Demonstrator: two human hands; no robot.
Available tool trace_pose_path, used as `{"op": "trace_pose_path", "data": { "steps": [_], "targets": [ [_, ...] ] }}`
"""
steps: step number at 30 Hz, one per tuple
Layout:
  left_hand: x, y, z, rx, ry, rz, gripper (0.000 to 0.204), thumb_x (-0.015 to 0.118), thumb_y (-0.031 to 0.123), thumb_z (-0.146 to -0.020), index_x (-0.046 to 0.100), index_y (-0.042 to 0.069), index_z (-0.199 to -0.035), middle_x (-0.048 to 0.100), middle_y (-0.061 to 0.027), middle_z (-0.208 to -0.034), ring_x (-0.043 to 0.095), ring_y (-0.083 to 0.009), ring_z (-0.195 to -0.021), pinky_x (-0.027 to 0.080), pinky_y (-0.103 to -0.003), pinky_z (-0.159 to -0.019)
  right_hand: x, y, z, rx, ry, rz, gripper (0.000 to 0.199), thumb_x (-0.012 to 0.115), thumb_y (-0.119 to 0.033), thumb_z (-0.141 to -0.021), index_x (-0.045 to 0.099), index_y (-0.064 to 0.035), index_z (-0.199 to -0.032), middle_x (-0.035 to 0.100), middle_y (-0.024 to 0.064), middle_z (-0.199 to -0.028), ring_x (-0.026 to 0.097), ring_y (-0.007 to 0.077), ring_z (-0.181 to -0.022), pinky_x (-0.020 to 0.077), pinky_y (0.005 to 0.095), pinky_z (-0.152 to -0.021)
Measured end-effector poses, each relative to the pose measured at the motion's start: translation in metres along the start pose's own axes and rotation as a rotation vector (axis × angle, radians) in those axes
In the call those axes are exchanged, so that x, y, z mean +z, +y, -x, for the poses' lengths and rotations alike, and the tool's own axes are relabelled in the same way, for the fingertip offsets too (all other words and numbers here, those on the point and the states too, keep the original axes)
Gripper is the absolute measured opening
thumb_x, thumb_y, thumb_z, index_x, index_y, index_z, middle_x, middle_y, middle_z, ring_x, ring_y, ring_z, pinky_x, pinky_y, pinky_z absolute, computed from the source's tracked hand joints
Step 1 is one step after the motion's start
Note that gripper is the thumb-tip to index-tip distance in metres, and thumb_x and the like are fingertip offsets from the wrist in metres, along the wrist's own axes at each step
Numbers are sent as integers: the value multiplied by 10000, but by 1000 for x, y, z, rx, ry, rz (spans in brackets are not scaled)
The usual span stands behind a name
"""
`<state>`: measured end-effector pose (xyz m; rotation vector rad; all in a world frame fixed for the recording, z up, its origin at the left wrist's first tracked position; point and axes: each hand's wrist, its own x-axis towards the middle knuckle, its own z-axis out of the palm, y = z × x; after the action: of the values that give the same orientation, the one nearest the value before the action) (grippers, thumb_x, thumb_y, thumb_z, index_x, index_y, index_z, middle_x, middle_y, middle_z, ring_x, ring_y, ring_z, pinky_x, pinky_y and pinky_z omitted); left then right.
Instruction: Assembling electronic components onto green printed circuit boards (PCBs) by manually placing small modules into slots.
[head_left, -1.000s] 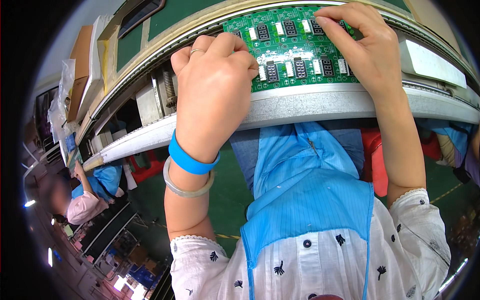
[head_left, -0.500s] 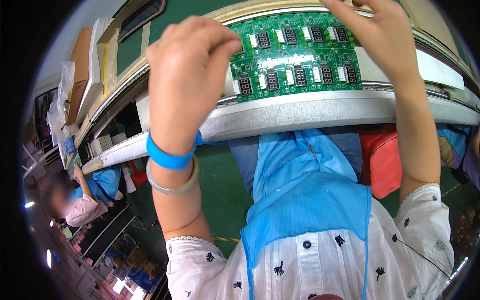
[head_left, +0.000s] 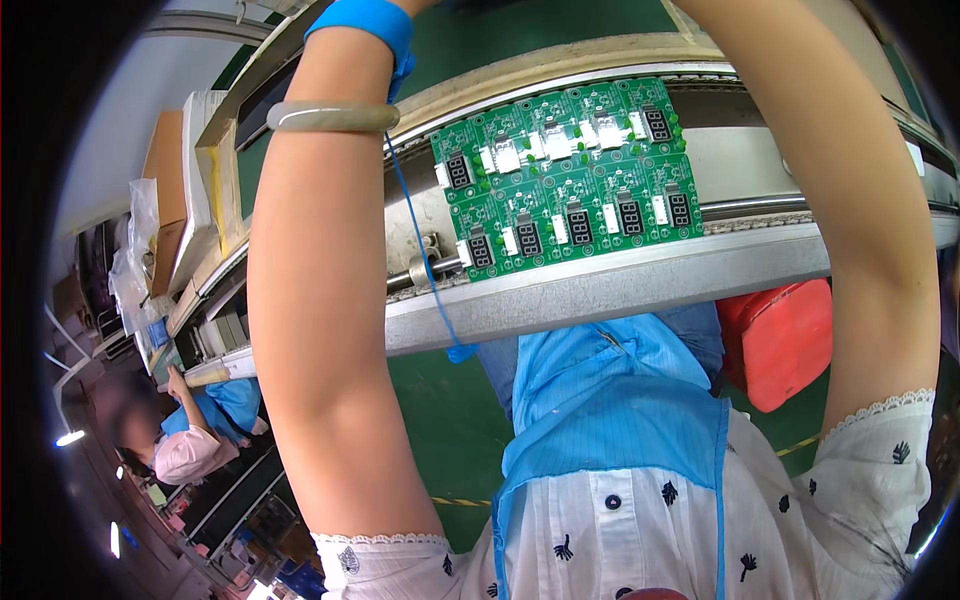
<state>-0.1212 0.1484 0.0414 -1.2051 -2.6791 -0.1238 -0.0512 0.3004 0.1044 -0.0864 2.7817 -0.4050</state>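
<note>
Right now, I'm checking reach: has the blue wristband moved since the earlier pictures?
Yes: the wristband went forward, from the near edge of the metal rail to beyond it.

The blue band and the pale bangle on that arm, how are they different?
The blue band is bright blue; the pale bangle is greyish. The blue band looks flat, the pale bangle rounded. The blue band is nearer the picture's top edge than the pale bangle. Both go around the left forearm.

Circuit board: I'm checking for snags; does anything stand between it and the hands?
Nothing visible covers the board; the far rail runs beyond it and the blue cord hangs left of it. Both hands are out of view.
</note>
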Motion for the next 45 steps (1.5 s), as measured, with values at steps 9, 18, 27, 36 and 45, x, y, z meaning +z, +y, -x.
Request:
{"op": "trace_pose_path", "data": {
  "steps": [9, 18, 27, 36, 45],
  "targets": [
    [15, -6, 2, 26, 106, 92, 154, 760, 231, -825, 829, 187, -955, 765, -139, -932, 728, -338, -925, 540, -475, -839, 28, -6, -7, 101, 342, 93, 207, 694, -212, -872, 793, -79, -995, 761, 178, -1057, 706, 355, -1052, 486, 546, -942],
    [-5, 4, 22, -12, 232, 533, 179, 725, 114, -878, 784, 1, -1004, 770, -170, -895, 742, -250, -829, 575, -362, -783, 76, 12, 0, -64, 925, -267, 240, 734, -215, -793, 781, -5, -898, 750, 207, -891, 737, 319, -860, 572, 414, -802],
    [-39, 36, 116, -261, -118, 1323, 162, 732, 92, -943, 753, -37, -1038, 771, -95, -996, 704, -120, -847, 570, -259, -773, 112, -17, 102, 91, 555, -815, 220, 685, -134, -957, 762, -6, -1118, 738, 49, -942, 650, 110, -838, 531, 279, -780],
    [-16, 36, 176, -223, -321, 1538, 241, 745, 111, -951, 751, 2, -1166, 759, -92, -1058, 690, -164, -1033, 483, -294, -980, 174, 4, 149, -151, 468, -1077, 210, 719, -149, -975, 730, -25, -1144, 739, 44, -1036, 692, 124, -1001, 539, 268, -931],
    [-17, 46, 186, -276, -277, 1554, 216, 734, 33, -932, 736, -40, -1135, 761, -100, -1031, 714, -142, -970, 550, -248, -892, 184, 2, 156, -147, 462, -1064, 192, 731, -147, -963, 753, -42, -1123, 739, 32, -1022, 686, 115, -975, 539, 259, -900]
  ]
}}
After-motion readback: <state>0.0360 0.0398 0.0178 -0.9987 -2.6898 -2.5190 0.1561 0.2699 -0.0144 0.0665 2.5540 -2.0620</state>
